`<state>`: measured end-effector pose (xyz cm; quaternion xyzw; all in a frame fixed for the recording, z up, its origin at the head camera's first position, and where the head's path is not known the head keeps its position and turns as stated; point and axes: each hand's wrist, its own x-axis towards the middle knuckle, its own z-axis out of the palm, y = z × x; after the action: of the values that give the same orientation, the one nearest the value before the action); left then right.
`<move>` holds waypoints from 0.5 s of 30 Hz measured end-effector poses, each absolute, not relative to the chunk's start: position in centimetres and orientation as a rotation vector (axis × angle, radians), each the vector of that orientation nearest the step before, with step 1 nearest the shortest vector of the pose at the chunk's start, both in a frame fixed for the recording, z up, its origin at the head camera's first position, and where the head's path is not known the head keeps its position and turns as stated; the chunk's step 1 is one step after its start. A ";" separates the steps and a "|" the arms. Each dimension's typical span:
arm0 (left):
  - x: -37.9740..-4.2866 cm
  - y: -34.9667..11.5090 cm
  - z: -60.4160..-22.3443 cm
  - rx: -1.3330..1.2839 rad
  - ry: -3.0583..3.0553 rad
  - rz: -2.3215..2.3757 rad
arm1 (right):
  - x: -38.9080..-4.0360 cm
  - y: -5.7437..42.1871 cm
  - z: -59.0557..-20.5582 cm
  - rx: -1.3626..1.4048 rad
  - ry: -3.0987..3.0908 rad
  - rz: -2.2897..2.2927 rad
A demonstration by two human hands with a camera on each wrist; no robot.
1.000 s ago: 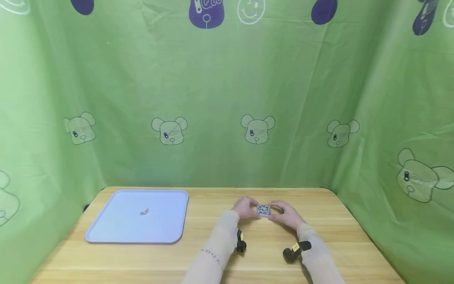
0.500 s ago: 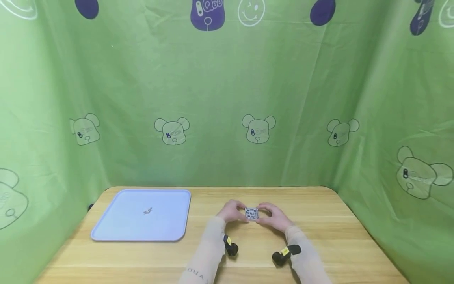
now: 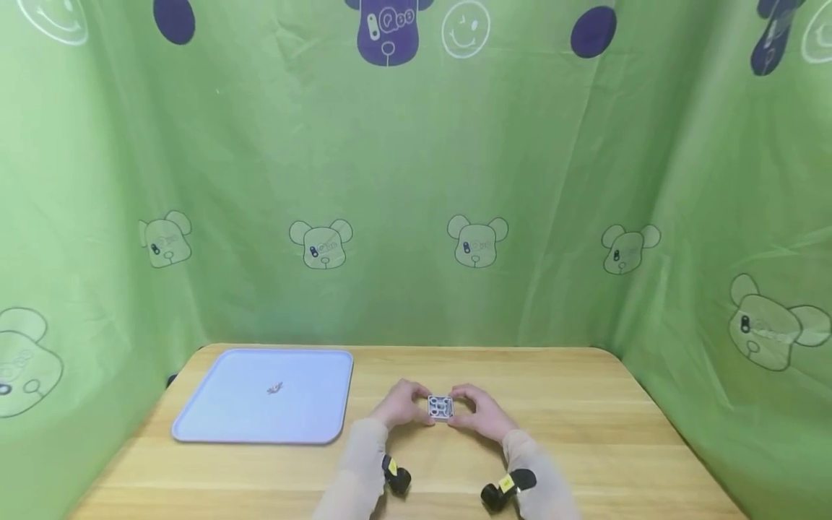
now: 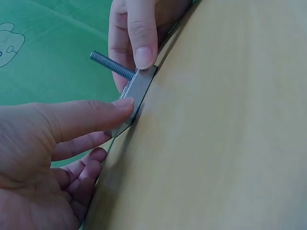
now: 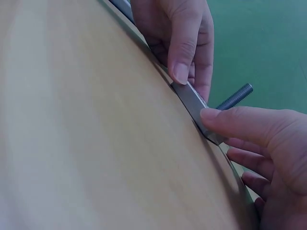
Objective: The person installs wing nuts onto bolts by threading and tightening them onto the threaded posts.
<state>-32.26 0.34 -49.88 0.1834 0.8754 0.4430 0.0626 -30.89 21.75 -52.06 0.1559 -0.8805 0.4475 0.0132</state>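
A small square metal block [image 3: 440, 407] with round openings in its top face is between both hands, low over the wooden table. The left hand [image 3: 398, 404] pinches its left edge between thumb and fingers. At the opposite edge, the right hand [image 3: 484, 413] pinches it in the same way. A threaded bolt [image 4: 112, 64] sticks up from the block's top in the left wrist view. The right wrist view also shows the bolt [image 5: 235, 97] and the block's smooth grey side [image 5: 192, 104]. Whether the block touches the table is hard to tell.
To the left lies a pale blue tray [image 3: 260, 439], with a tiny object [image 3: 276, 388] on it, too small to identify. The wooden table [image 3: 572, 426] extends around the hands. A green printed curtain [image 3: 403, 289] surrounds its back and sides.
Both hands have moved left and nearer the body, carrying the metal block between them. The view has shifted slightly, and the tray has stayed where it was.
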 end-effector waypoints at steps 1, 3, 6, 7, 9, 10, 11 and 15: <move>-32.1 0.0 -50.0 0.562 2.657 1.328 | -30.7 21.5 -52.1 0.494 -2.744 1.403; -31.8 -0.6 -50.3 0.583 2.679 1.312 | -30.3 20.9 -52.1 0.516 -2.747 1.398; -31.3 -1.4 -50.5 0.603 2.695 1.300 | -29.9 20.1 -52.2 0.528 -2.752 1.398; -31.2 -1.7 -50.5 0.606 2.695 1.303 | -29.7 19.9 -52.1 0.531 -2.753 1.397; -30.8 -2.3 -50.4 0.607 2.690 1.308 | -29.5 19.4 -52.1 0.546 -2.757 1.396; -30.6 -2.6 -50.4 0.609 2.690 1.308 | -29.4 19.2 -52.1 0.549 -2.761 1.405; -30.4 -2.9 -50.3 0.611 2.688 1.307 | -29.2 19.0 -52.0 0.557 -2.764 1.404; -29.7 -4.0 -50.1 0.623 2.691 1.287 | -28.6 18.1 -51.8 0.599 -2.771 1.381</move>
<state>-29.65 -3.99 -50.07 0.2041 0.8820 0.4220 0.0472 -28.61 18.15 -51.85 0.1898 -0.8787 0.4380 -0.0058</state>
